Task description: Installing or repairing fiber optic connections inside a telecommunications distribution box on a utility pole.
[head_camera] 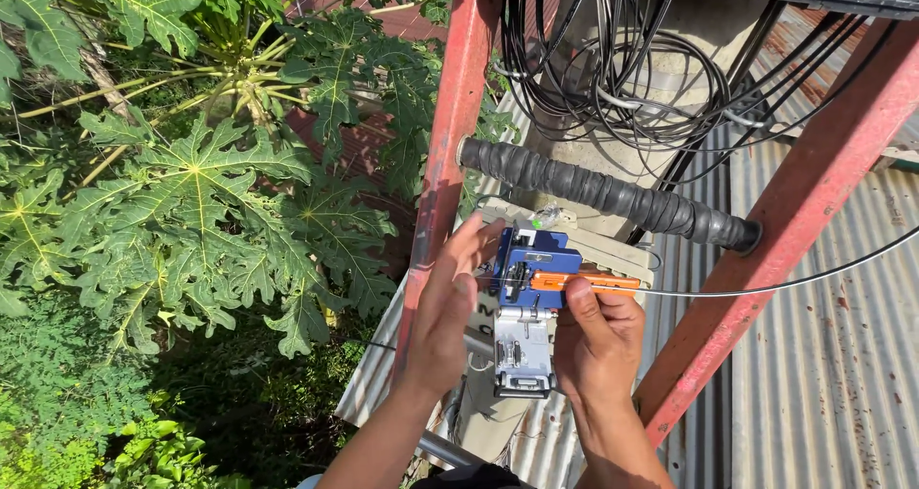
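Observation:
A small blue and silver hand tool (529, 302) with an orange holder (580, 280) clipped across it sits in the middle of the head view. My right hand (598, 341) grips its right side, thumb pressing on the orange part. My left hand (450, 307) rests against the tool's left side with its fingers stretched upward. A thin black cable (766, 286) runs from the orange holder off to the right.
A red ladder has rails at left (450, 135) and right (795, 211), joined by a black-wrapped rung (613, 197). Behind stands a concrete pole (651, 77) hung with coiled black cables (613, 58). Corrugated metal roofing (814, 384) lies below. Papaya leaves (191, 183) fill the left.

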